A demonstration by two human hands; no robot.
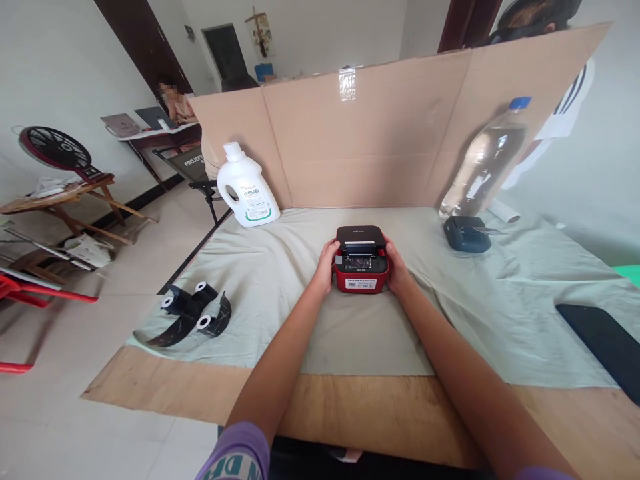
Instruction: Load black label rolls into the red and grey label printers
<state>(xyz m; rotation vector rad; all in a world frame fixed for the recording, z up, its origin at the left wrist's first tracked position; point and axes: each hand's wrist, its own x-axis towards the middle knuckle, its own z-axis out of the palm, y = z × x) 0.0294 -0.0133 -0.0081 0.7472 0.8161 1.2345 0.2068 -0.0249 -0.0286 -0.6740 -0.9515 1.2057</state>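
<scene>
A small red and black label printer sits on the pale green cloth in front of me, and its black lid looks partly raised over a dark inner bay. My left hand grips its left side, fingers wrapped round the casing. On the opposite side my right hand holds the casing the same way. A white label with print and small codes is stuck on the printer's front. The far fingers of both hands are partly hidden behind the printer.
Black ribbon rolls with white cores lie at left. A white detergent jug and a large clear bottle stand before a cardboard screen. A dark tape dispenser-like device and a phone are at right. Two people are beyond.
</scene>
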